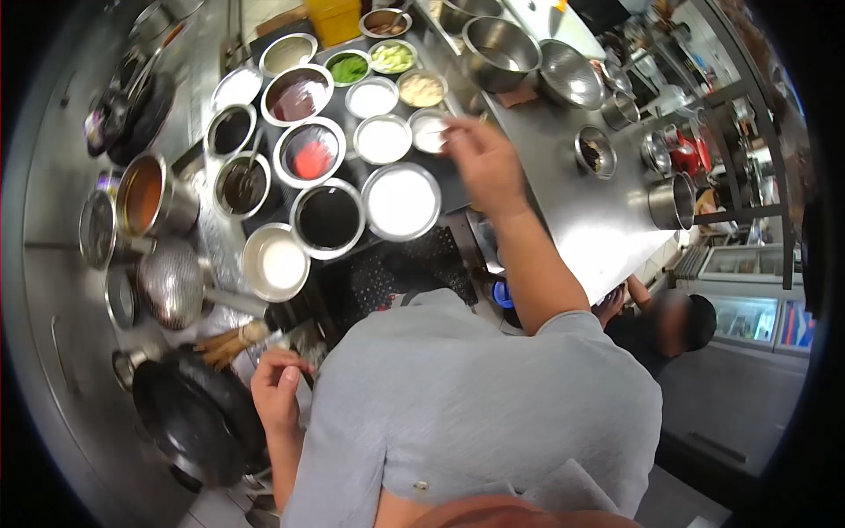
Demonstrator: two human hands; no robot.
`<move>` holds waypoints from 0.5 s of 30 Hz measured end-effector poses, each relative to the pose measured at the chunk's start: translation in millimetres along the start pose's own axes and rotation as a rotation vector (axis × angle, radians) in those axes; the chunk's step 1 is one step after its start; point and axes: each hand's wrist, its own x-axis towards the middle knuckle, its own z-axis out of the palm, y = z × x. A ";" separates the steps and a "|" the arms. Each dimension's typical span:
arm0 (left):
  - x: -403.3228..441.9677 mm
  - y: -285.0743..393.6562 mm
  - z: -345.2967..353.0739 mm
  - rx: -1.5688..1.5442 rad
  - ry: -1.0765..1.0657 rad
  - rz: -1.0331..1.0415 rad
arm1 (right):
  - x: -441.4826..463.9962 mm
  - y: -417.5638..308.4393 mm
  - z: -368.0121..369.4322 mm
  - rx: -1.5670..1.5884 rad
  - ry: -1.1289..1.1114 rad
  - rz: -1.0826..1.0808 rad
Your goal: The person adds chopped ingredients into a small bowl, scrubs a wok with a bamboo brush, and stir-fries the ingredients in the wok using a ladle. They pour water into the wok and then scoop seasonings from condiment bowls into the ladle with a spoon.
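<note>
My right hand (488, 167) reaches over the right edge of a group of metal bowls, its fingertips smeared by motion at a small bowl of white powder (427, 132); whether they hold anything is unclear. Beside it stand a bowl of white grains (383, 139), a larger bowl of white contents (401, 202) and a bowl of chopped pale bits (422, 89). Low at the left, next to my body, my left hand (276, 387) is closed with curled fingers, and what it holds, if anything, is hidden. A black wok (189, 409) lies close to its left.
Bowls of dark liquid (327, 218), red contents (312, 158) and green pieces (348, 68) fill the rack. A perforated ladle (172, 282) and a pot of orange liquid (143, 195) are at left. Another person (656, 326) is at the right, beyond a steel counter (563, 198).
</note>
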 end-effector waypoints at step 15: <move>124.4 -19.8 95.6 0.507 0.093 -0.196 | 80.2 190.3 -183.8 0.541 0.398 0.813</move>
